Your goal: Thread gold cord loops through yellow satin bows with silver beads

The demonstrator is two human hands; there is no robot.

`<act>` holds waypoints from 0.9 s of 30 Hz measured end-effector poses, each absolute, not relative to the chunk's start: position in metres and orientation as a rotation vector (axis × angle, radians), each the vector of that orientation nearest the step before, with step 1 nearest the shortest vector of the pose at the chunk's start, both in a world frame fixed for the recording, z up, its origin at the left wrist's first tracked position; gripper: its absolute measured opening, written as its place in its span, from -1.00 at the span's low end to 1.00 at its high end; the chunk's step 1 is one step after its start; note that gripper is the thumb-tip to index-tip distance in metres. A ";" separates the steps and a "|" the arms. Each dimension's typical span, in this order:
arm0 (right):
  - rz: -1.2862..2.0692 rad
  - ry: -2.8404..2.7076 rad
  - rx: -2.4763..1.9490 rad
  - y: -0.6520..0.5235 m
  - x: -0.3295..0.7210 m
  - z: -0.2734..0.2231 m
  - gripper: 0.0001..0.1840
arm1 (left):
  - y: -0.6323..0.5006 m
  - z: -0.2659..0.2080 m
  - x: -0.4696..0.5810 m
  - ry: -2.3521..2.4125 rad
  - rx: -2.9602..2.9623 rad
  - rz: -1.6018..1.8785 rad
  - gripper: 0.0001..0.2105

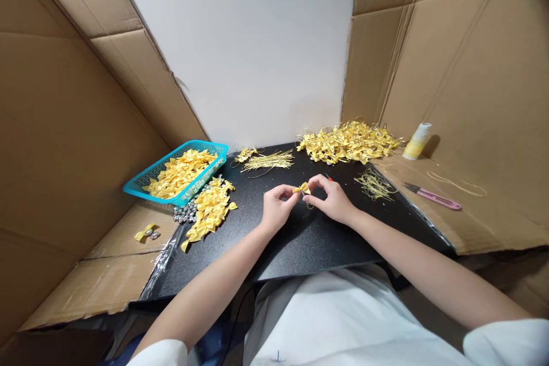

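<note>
Between my two hands, above the black tabletop (253,240), is a small yellow ribbon bow (302,189) with a thin gold cord hanging below it. My left hand (278,203) pinches the bow's left side between thumb and forefinger. From the other side my right hand (331,199) is closed at the bow's right edge, thumb and forefinger close together; whether it grips the ribbon or the cord is too small to tell. A small red-tipped item (330,179) shows just behind the right fingers.
A turquoise basket (128,187) of yellow bows stands left, with loose bows (210,211) and silver bells (185,213) beside it. Gold cords (270,160) and a heap of corded bows (349,142) lie behind. At right are cord scraps (374,185), pink thread snips (435,198) and a thread spool (417,142).
</note>
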State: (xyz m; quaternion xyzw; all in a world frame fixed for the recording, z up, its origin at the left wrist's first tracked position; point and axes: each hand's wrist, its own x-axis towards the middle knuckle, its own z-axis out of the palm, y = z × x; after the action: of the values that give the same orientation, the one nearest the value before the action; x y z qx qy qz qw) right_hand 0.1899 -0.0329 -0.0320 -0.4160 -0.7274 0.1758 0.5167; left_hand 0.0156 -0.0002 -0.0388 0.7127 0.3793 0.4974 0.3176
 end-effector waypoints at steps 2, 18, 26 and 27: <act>0.450 -1.725 -0.991 -0.031 0.189 -0.035 -0.76 | -0.001 -0.038 0.016 0.992 1.873 1.300 -0.84; 0.913 -1.567 -1.023 -0.023 0.189 -0.036 -0.78 | -0.007 -0.033 0.015 0.872 2.269 1.284 -0.94; 0.866 -1.118 -0.919 -0.019 0.199 -0.023 -0.65 | 0.003 -0.035 0.015 1.015 2.202 1.062 -0.93; 0.866 -1.033 -0.894 -0.018 0.204 -0.019 -0.63 | 0.005 -0.037 0.014 1.027 2.190 1.048 -0.92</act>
State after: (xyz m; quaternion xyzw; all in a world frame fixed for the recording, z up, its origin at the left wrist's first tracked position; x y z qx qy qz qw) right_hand 0.2036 -0.0184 -0.0191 -0.4000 -0.4621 0.3871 0.6904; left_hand 0.0139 0.0049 -0.0365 0.8043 0.3774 0.3849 0.2501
